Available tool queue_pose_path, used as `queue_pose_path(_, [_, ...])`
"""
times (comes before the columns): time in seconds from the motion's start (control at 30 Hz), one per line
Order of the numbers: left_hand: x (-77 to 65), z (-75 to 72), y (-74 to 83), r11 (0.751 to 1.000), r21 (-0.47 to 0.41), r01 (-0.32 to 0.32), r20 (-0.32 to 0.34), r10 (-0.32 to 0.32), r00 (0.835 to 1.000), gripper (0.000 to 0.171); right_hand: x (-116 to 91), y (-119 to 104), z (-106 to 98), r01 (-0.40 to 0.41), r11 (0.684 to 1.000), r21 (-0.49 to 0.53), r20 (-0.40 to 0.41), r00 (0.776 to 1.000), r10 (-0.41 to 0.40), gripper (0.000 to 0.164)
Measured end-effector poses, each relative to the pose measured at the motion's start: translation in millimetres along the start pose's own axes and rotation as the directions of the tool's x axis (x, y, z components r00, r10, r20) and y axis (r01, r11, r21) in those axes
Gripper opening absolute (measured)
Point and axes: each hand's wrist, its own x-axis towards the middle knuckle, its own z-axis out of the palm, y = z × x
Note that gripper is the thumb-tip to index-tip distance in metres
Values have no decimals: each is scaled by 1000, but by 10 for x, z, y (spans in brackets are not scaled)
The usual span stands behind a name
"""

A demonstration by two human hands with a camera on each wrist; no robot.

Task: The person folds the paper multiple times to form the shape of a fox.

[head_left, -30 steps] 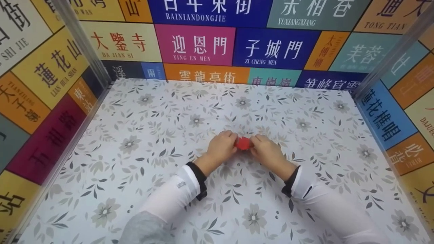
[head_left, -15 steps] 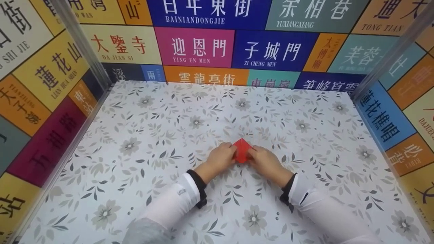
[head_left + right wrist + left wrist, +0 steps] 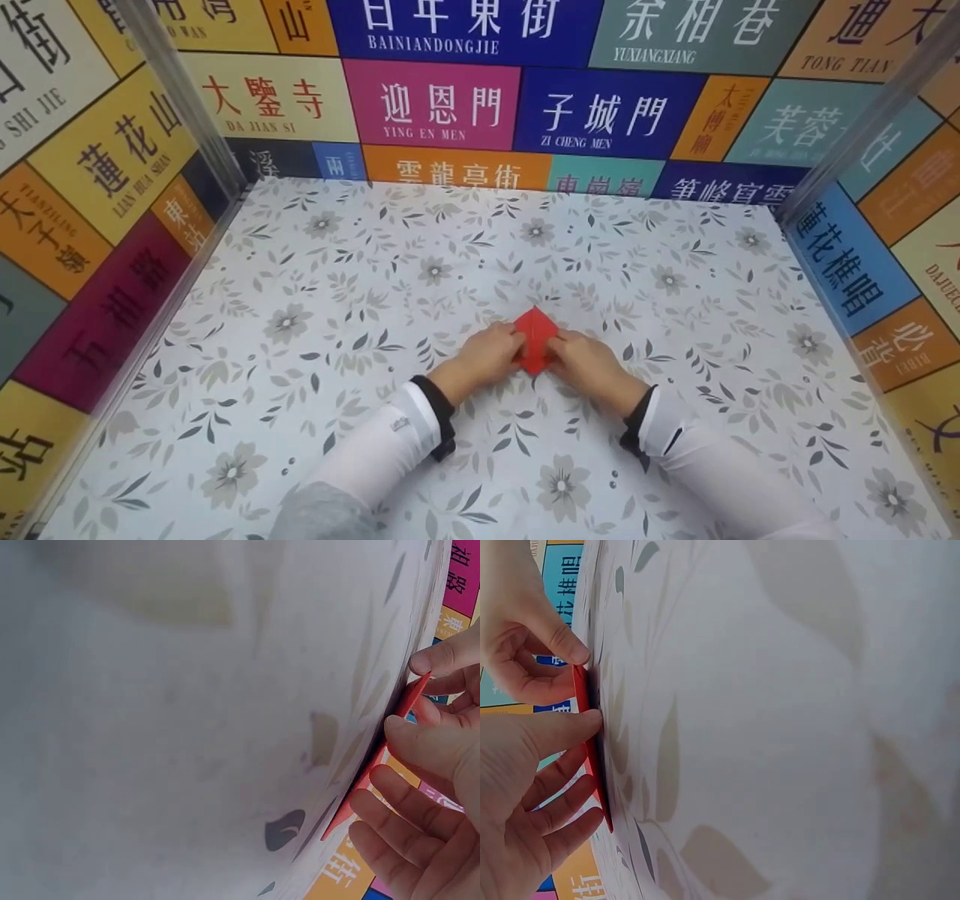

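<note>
A small red folded paper (image 3: 535,339), diamond-shaped with a crease line down its upper part, lies low over the patterned tabletop in the head view. My left hand (image 3: 484,354) pinches its left side, and my right hand (image 3: 595,365) pinches the opposite side. Seen edge-on in the left wrist view, the red paper (image 3: 592,757) passes between the thumb and fingers of my left hand (image 3: 532,791). In the right wrist view the thumb of my right hand (image 3: 431,795) is on the near face of the red paper (image 3: 352,799), fingers behind it.
A white tabletop (image 3: 420,465) printed with grey flowers and leaves spreads under both hands. Colourful panels (image 3: 431,105) with Chinese place names wall it at the back and both sides. Clear corner posts (image 3: 191,97) stand at the far corners.
Both hands have come slightly nearer the body with the red paper. It showed as a small rounded patch a second ago; now it shows as a larger, flatter diamond.
</note>
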Motion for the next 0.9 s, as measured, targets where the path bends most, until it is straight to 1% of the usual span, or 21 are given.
queue_pose_path(0.17, [0, -18, 9, 1000, 14, 13, 44, -14, 999, 10, 13, -6, -21, -28, 1000, 12, 59, 998, 28, 12])
queue_pose_path(0.27, [3, -13, 10, 1000, 17, 18, 53, -18, 998, 10, 23, -20, -42, -38, 999, 8, 87, 996, 37, 12])
queue_pose_path(0.4, [11, -2, 6, 1000, 14, 12, 42, -13, 999, 10, 36, -45, -67, -50, 999, 3, 112, 992, 50, 12])
queue_pose_path(0.6, [21, 11, -2, 999, 23, -24, 16, 24, 1000, 12, 38, -66, -80, -84, 996, 8, 152, 985, 82, 12])
queue_pose_path(0.77, [22, -7, -8, 1000, -2, -4, 16, 4, 1000, 14, 37, -71, -82, -113, 993, 31, 153, 982, 107, 11])
queue_pose_path(0.9, [34, -43, -10, 999, -40, 19, 1, -19, 1000, 14, 35, -58, -86, -100, 994, 41, 108, 990, 96, 11])
